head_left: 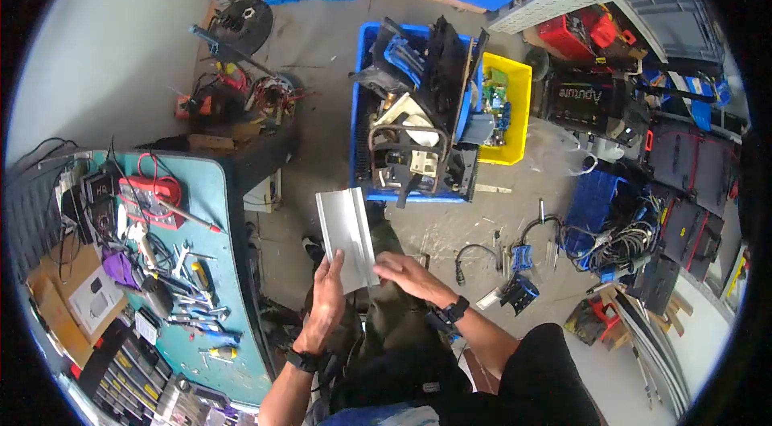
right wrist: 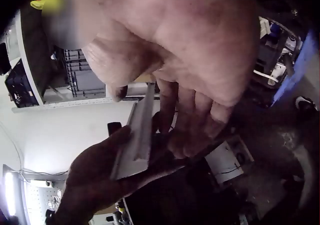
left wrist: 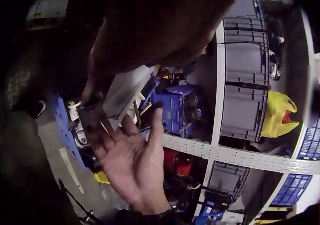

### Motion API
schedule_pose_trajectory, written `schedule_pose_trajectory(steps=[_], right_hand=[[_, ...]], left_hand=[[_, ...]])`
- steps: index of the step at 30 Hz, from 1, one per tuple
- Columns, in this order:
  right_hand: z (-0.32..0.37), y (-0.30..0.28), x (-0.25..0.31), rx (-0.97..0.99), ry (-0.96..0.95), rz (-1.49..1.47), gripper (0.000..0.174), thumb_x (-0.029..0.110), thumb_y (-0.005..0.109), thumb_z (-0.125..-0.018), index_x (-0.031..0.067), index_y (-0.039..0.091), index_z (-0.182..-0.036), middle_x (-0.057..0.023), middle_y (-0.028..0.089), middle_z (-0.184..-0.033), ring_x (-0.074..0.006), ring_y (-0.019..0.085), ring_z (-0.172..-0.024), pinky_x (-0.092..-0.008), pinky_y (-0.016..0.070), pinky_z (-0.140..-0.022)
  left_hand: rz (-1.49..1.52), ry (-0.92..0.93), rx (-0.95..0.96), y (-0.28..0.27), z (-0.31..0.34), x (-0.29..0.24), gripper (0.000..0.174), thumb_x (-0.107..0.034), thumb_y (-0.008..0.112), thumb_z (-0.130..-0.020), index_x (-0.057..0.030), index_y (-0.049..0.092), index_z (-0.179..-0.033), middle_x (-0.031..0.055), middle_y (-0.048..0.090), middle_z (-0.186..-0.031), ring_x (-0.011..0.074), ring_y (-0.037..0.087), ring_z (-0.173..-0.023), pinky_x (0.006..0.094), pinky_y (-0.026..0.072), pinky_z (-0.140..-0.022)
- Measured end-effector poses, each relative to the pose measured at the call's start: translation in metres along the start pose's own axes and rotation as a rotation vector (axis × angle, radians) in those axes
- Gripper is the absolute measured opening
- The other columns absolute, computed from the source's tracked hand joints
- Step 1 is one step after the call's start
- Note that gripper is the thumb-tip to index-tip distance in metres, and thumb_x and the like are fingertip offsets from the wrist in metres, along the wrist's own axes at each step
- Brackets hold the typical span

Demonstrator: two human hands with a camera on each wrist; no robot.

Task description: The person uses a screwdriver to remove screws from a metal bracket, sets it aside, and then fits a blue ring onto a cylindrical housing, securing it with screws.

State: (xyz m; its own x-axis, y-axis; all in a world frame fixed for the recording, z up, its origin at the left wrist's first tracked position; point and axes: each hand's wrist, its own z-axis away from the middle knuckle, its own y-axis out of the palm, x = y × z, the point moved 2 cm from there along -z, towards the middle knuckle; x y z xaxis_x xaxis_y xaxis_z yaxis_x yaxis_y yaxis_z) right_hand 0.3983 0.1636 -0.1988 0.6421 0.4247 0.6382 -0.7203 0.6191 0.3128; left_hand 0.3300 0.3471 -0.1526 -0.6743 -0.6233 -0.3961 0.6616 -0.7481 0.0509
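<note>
A silvery metal channel (head_left: 347,235), long and flat with raised edges, is held out in front of the person's body. The left hand (head_left: 326,297) grips its near left side, thumb on the upper face. In the right wrist view the channel (right wrist: 137,137) lies between the left hand's (right wrist: 97,170) thumb and fingers. On the opposite edge, the right hand (head_left: 410,277) has its fingertips right at the metal. The left wrist view shows the right hand's (left wrist: 132,167) palm facing the camera, fingers loosely extended beside the channel (left wrist: 127,92).
Ahead stands a blue crate (head_left: 355,137) heaped with scrap parts, beside a yellow bin (head_left: 519,124) of circuit boards. A teal workbench (head_left: 241,329) with hand tools is at left. Cables (head_left: 619,245) and a blue-and-black device (head_left: 521,289) lie on the floor at right.
</note>
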Motion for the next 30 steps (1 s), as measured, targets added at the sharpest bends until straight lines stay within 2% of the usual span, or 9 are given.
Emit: schedule_pose_trajectory(steps=[5, 8, 9, 12, 14, 17, 25, 29, 30], right_hand=[[0.015, -0.006, -0.009, -0.078, -0.048, -0.176, 0.039, 0.021, 0.067, -0.104, -0.0001, 0.054, -0.136, -0.0096, 0.071, -0.108, -0.0141, 0.073, -0.09, -0.0286, 0.06, -0.076], [0.028, -0.022, -0.01, -0.325, -0.114, -0.22, 0.028, 0.008, 0.06, -0.106, 0.0, 0.053, -0.132, -0.0089, 0.068, -0.104, -0.0174, 0.074, -0.077, -0.0312, 0.0617, -0.063], [0.034, -0.032, -0.007, -0.348, -0.091, -0.244, 0.028, 0.011, 0.061, -0.106, -0.0004, 0.054, -0.131, -0.0102, 0.069, -0.102, -0.0174, 0.073, -0.075, -0.0301, 0.0605, -0.063], [0.05, -0.066, -0.027, -0.537, -0.055, -0.189, 0.025, 0.017, 0.061, -0.107, -0.0014, 0.054, -0.121, -0.0105, 0.068, -0.099, -0.0151, 0.072, -0.07, -0.029, 0.06, -0.06], [0.065, -0.096, -0.051, -0.773, -0.126, -0.138, 0.026, 0.024, 0.063, -0.106, -0.0008, 0.058, -0.113, -0.0089, 0.067, -0.084, -0.0139, 0.069, -0.066, -0.0296, 0.0551, -0.056], [0.091, -0.129, -0.054, -1.0, -0.041, 0.004, 0.029, 0.029, 0.063, -0.106, -0.0001, 0.061, -0.104, -0.0067, 0.064, -0.073, -0.0136, 0.066, -0.062, -0.0313, 0.0509, -0.054], [0.098, -0.192, -0.04, -1.082, 0.025, 0.263, 0.032, 0.03, 0.062, -0.106, -0.0012, 0.063, -0.098, -0.0062, 0.062, -0.069, -0.0128, 0.061, -0.058, -0.0319, 0.0472, -0.053], [0.067, -0.195, -0.019, -1.017, -0.135, 0.016, 0.035, 0.034, 0.062, -0.106, -0.0001, 0.065, -0.099, -0.0062, 0.062, -0.069, -0.0129, 0.06, -0.059, -0.0306, 0.047, -0.056], [0.055, -0.188, -0.008, -0.987, -0.123, -0.09, 0.034, 0.034, 0.062, -0.106, 0.0006, 0.065, -0.1, -0.0058, 0.064, -0.072, -0.0126, 0.061, -0.061, -0.0296, 0.0474, -0.058]], left_hand=[[0.088, -0.132, 0.155, 0.032, -0.01, 0.004, 0.053, -0.036, 0.059, -0.108, -0.0005, 0.051, -0.147, 0.011, 0.063, -0.135, 0.0176, 0.06, -0.122, 0.0368, 0.0503, -0.102], [-0.057, -0.048, 0.2, 0.041, -0.005, 0.001, 0.059, -0.035, 0.06, -0.107, -0.0051, 0.043, -0.155, 0.0137, 0.059, -0.142, 0.0237, 0.057, -0.13, 0.0392, 0.0493, -0.106], [-0.186, 0.013, 0.215, 0.043, -0.002, -0.002, 0.062, -0.035, 0.059, -0.107, -0.0084, 0.038, -0.159, 0.0158, 0.056, -0.147, 0.0275, 0.054, -0.137, 0.0419, 0.049, -0.108], [-0.445, 0.162, 0.169, 0.013, -0.005, 0.01, 0.055, -0.03, 0.061, -0.106, -0.0055, 0.047, -0.153, 0.0157, 0.062, -0.142, 0.0263, 0.06, -0.128, 0.0386, 0.0478, -0.107], [-0.668, 0.308, 0.145, -0.008, -0.004, 0.01, 0.048, -0.026, 0.061, -0.105, -0.0028, 0.054, -0.146, 0.019, 0.066, -0.138, 0.0328, 0.062, -0.129, 0.0407, 0.0471, -0.108], [-0.941, 0.316, 0.037, -0.046, 0.007, 0.01, 0.044, -0.024, 0.059, -0.104, -0.0028, 0.057, -0.142, 0.0208, 0.065, -0.137, 0.0389, 0.06, -0.13, 0.0433, 0.0459, -0.11], [-0.981, 0.316, -0.113, -0.131, 0.038, 0.05, 0.04, -0.022, 0.06, -0.102, -0.0043, 0.061, -0.138, 0.022, 0.066, -0.135, 0.0416, 0.059, -0.13, 0.0468, 0.0474, -0.107], [-0.883, 0.212, -0.157, -0.147, 0.051, 0.065, 0.038, -0.021, 0.06, -0.101, -0.0038, 0.062, -0.136, 0.0251, 0.067, -0.129, 0.0435, 0.062, -0.124, 0.047, 0.0508, -0.102], [-0.895, 0.202, -0.143, -0.156, 0.051, 0.074, 0.043, -0.019, 0.061, -0.102, 0.0002, 0.058, -0.14, 0.0247, 0.067, -0.132, 0.0366, 0.065, -0.119, 0.0441, 0.052, -0.099]])
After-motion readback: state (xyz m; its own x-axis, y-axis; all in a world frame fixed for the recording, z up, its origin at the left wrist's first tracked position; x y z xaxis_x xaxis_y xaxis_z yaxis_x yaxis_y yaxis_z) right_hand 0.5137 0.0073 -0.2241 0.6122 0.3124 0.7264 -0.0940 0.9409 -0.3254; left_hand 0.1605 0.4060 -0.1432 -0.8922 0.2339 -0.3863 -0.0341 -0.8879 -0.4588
